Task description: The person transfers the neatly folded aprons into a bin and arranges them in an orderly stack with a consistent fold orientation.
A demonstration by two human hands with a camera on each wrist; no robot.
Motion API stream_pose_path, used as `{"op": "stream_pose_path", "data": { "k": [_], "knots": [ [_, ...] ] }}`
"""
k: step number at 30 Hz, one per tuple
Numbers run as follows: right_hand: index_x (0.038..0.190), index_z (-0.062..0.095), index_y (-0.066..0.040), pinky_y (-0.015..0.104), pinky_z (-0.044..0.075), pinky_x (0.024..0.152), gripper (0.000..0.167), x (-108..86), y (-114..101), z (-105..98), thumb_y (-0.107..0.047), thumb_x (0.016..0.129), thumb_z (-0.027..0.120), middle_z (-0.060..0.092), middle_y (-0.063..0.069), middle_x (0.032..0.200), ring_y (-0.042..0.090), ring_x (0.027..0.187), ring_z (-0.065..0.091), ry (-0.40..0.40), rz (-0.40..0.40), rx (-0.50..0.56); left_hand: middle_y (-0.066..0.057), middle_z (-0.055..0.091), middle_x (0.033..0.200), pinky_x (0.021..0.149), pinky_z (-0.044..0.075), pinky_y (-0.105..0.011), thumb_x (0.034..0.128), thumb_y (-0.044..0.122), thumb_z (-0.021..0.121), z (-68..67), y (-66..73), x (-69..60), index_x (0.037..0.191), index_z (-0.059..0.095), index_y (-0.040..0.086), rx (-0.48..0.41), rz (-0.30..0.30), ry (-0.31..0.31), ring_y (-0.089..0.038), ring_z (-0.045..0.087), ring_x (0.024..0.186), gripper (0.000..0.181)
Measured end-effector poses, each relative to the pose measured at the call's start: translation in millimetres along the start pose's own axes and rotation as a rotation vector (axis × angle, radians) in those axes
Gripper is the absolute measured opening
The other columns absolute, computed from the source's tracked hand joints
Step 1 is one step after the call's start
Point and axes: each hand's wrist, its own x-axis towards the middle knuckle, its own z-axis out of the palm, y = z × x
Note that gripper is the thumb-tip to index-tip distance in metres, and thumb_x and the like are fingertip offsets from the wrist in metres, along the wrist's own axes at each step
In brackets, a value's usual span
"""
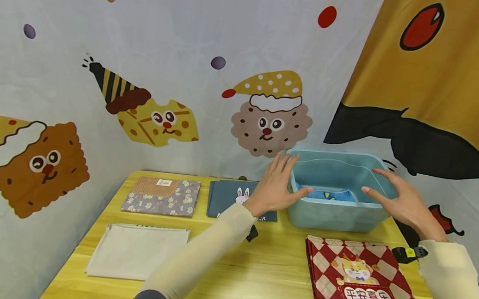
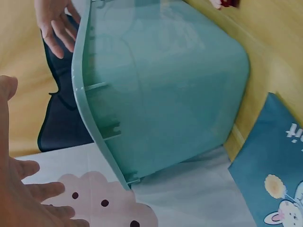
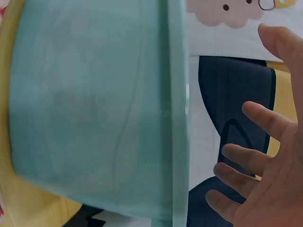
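Observation:
A pale teal plastic bin (image 1: 335,217) stands at the back right of the table, with a blue patterned cloth (image 1: 346,194) lying in its bottom. My left hand (image 1: 273,189) is by the bin's left end, fingers spread. In the left wrist view that hand (image 2: 35,198) appears apart from the rim. On the opposite side, my right hand (image 1: 406,207) hovers by the right end with thumb and fingers extended. A gap shows between the right hand (image 3: 274,165) and the bin's rim (image 3: 180,118) in the right wrist view. Neither hand holds anything.
Several folded cloths lie on the wooden table (image 1: 252,271): a red checked one (image 1: 360,273) before the bin, a dark teal rabbit one (image 1: 223,199) partly behind my left arm, a grey floral one (image 1: 161,199) and a cream one (image 1: 138,253). A printed curtain (image 1: 168,33) hangs behind.

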Motion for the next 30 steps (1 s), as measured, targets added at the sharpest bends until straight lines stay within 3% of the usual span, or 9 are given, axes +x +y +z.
{"op": "stream_pose_path", "data": {
  "k": [9,15,19,25,30],
  "knots": [
    [0.162,0.031,-0.014,0.087,0.011,0.107,0.094,-22.1,2.2,16.3,-0.044,0.087,0.079,0.012,0.023,0.171,0.062,0.149,0.013,0.151,-0.159,-0.043,-0.009,0.018,0.172,0.127,0.022,-0.059,0.0922,0.076,0.051,8.4,-2.8,-30.1,0.166,0.003,0.03,0.13,0.038,0.026,-0.036,0.008,0.161,0.099],
    [0.164,0.028,-0.021,0.085,0.004,0.112,0.102,-36.4,2.2,23.4,-0.048,0.082,0.082,0.009,0.017,0.173,0.057,0.152,0.011,0.198,-0.193,-0.087,-0.008,0.021,0.171,0.123,0.026,-0.066,0.0899,0.08,0.05,15.4,-1.4,-46.7,0.166,0.003,0.033,0.217,0.051,0.053,-0.04,0.011,0.16,0.101],
    [0.164,0.025,-0.024,0.083,0.001,0.114,0.106,-43.4,3.8,26.5,-0.05,0.079,0.083,0.006,0.015,0.174,0.053,0.154,0.009,0.218,-0.183,-0.114,-0.006,0.016,0.173,0.123,0.024,-0.067,0.0884,0.084,0.046,21.5,0.7,-56.5,0.166,0.0,0.035,0.254,0.021,0.044,-0.038,0.006,0.161,0.103],
    [0.165,0.024,-0.023,0.08,-0.008,0.116,0.11,-56.2,10.4,33.3,-0.053,0.078,0.083,0.003,0.016,0.174,0.051,0.155,0.004,0.24,-0.151,-0.138,-0.004,0.01,0.174,0.122,0.023,-0.068,0.0862,0.086,0.047,32.7,3.3,-73.4,0.166,0.014,0.031,0.247,-0.02,0.044,-0.037,0.004,0.161,0.103],
    [0.165,0.021,-0.022,0.076,-0.011,0.119,0.115,-66.2,14.6,40.3,-0.054,0.076,0.084,0.002,0.019,0.173,0.051,0.156,0.003,0.256,-0.139,-0.13,-0.002,0.004,0.175,0.123,0.023,-0.067,0.0871,0.085,0.046,42.0,3.8,-86.1,0.166,0.004,0.037,0.159,-0.076,0.009,-0.035,0.0,0.161,0.101]
  ]
}}
